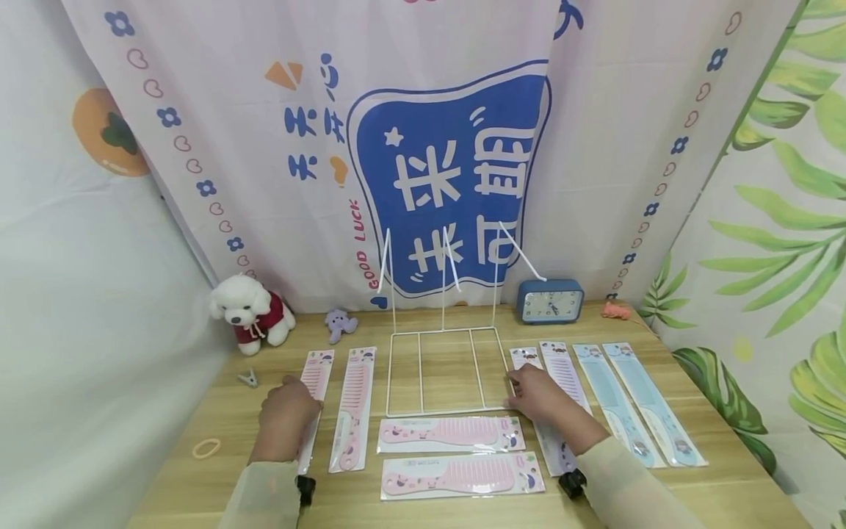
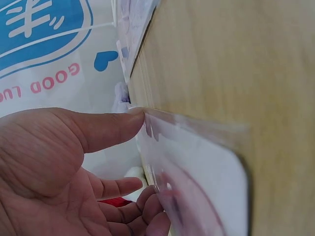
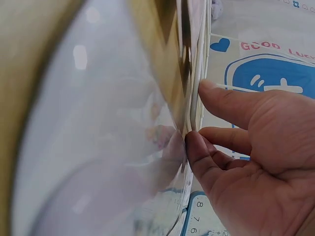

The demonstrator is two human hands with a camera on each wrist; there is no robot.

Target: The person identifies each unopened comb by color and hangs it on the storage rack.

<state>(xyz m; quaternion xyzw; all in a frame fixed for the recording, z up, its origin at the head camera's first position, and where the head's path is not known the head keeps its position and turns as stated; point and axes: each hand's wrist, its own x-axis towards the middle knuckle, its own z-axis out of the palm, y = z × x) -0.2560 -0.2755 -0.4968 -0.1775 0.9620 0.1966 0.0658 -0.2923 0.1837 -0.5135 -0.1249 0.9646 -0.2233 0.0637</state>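
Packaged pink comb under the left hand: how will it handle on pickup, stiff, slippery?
The packaged pink comb looks flat and thin, so probably light. Its clear glossy sleeve reflects light, so likely slippery. It lies flush on the table, so the left hand may need to lift an edge.

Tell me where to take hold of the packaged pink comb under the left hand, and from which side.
The pink comb pack lies flat on the table, long and thin, so it likely needs lifting at an edge. The left hand covers its near half; probably best to pinch a long edge there, thumb under it, fingers on top, coming from the left.
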